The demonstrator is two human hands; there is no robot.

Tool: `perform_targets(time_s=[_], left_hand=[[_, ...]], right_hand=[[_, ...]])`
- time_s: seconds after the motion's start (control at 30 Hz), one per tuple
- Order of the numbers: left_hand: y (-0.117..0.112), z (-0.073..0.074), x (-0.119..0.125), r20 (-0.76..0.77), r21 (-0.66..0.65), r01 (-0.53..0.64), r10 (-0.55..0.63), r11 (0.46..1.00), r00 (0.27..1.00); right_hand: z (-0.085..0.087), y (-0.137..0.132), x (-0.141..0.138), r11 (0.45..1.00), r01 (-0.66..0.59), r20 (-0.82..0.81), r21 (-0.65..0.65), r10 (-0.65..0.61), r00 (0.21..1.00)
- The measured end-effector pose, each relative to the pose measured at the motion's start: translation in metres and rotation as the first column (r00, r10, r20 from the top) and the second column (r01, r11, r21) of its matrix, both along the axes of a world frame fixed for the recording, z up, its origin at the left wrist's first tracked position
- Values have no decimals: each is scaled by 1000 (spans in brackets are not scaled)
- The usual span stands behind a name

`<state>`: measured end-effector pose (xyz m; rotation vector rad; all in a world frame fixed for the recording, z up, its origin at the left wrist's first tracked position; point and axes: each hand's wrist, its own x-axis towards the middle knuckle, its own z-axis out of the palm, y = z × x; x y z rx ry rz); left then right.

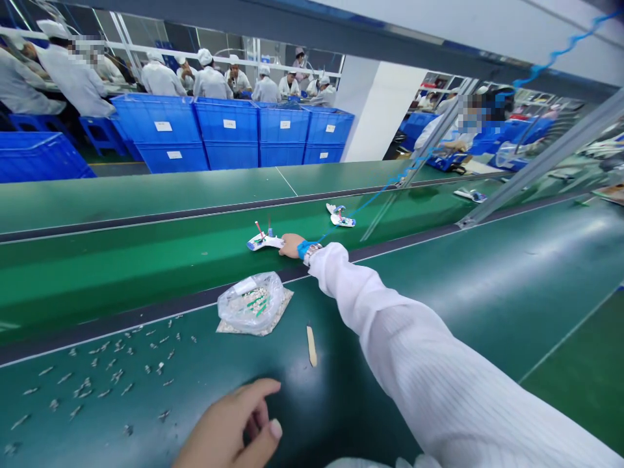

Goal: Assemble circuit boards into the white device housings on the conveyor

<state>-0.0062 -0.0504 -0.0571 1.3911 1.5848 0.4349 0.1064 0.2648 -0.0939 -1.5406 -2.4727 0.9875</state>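
In the head view, the right hand [292,246] was stretched out over the green belt [146,253], its grip pinching the right end of a white casing [264,242] from which a red wire stuck up. A blue wristband [303,249] circled that wrist below a white sleeve [390,331], and a blue cord [402,175] ran up and away to the right. Another white casing [342,220] lay farther along the belt, just beyond the hand. The left hand [234,426] hovered low over the near tabletop [214,364], its grip spread, thumb and forefinger apart and the other fingers curled. Ahead of it lay a pale stick [312,346] and a clear plastic bag [251,302] of small pieces; small metal parts [117,376] were scattered to the left. Past the belt stood stacked blue bins [231,130], with people in white [211,83] seated behind.
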Motion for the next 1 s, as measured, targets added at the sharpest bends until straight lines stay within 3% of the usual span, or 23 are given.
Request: perform_targets(time_s=[0.07,0.13,0.2,0.27,0.33,0.43,0.5,0.6,0.73,0.83,0.9,0.93,0.97,1.0], left_hand=[[1,-6,-7,93,35,-212,208,977,974],[6,-9,-11,229,46,-415,395,909,890],[13,-9,-10,401,18,-524,474,852,784],[21,-6,-6,544,3,-541,453,841,707],[27,-1,1,615,38,-523,393,851,684],[29,7,10,675,110,-506,309,856,670],[26,10,13,727,118,-511,276,852,629],[20,10,13,788,106,-544,263,833,556],[14,1,8,816,72,-580,287,811,503],[13,-3,3,810,120,-605,275,787,518],[13,-1,1,799,186,-632,258,752,543],[12,1,1,796,212,-650,257,729,548],[10,4,1,792,230,-671,265,705,550],[9,8,2,782,241,-688,283,685,555]], right_hand=[[10,-13,12,997,-64,-75,-35,61,995],[21,-35,25,984,-157,-190,-84,139,972],[32,-64,39,947,-279,-324,-157,217,921],[38,-95,50,883,-403,-448,-241,267,853],[38,-125,57,788,-525,-572,-321,281,771],[26,-163,57,621,-669,-785,-408,135,605],[14,-181,54,563,-711,-849,-421,31,528],[3,-199,49,496,-748,-868,-441,-23,497],[7,-211,44,278,-834,-874,-477,-50,484],[13,-219,43,150,-862,-874,-485,-32,486],[13,-222,44,151,-846,-857,-512,-20,515],[11,-223,45,207,-826,-846,-524,-13,533],[10,-222,47,307,-789,-830,-531,-3,558],[9,-221,50,448,-725,-809,-524,4,587]])
